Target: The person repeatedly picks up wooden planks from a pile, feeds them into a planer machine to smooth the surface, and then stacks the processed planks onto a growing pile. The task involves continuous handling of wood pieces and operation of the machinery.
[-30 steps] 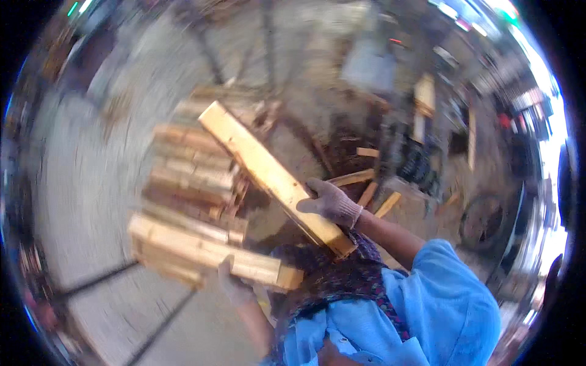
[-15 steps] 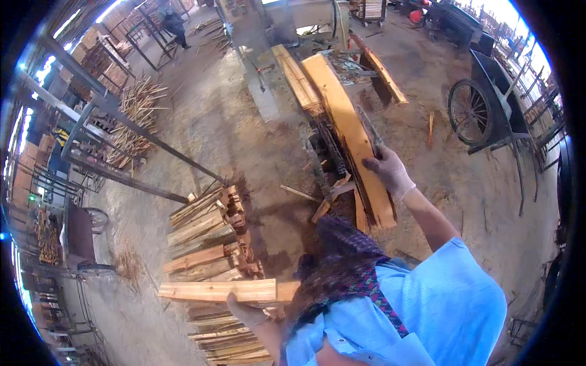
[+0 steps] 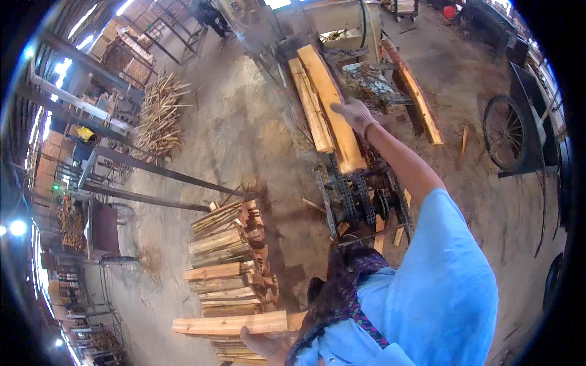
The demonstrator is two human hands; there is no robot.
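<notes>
My right hand (image 3: 355,117), in a pale glove, grips the right edge of a long wooden board (image 3: 329,100), thumb across its top; the other fingers are mostly hidden. The board lies along a chain conveyor (image 3: 360,198), beside a second, darker-edged wooden plank (image 3: 310,104). At the lower left my left hand (image 3: 262,344), gloved too, is closed on a pale board (image 3: 229,324) from its near side. That board sits crosswise above a stack of cut planks (image 3: 223,250), and its right end passes behind my apron (image 3: 360,293).
A rough-edged slab (image 3: 415,91) lies right of the conveyor, near a machine (image 3: 317,24). A two-wheeled cart (image 3: 506,134) stands at the right. Metal bars (image 3: 165,177) cross the left side, near a heap of sticks (image 3: 162,116). A person (image 3: 210,17) is far off.
My right hand has pushed its board forward and left onto the conveyor, next to the other plank, uncovering the chains. My left hand still holds its board; the view has shifted slightly.
</notes>
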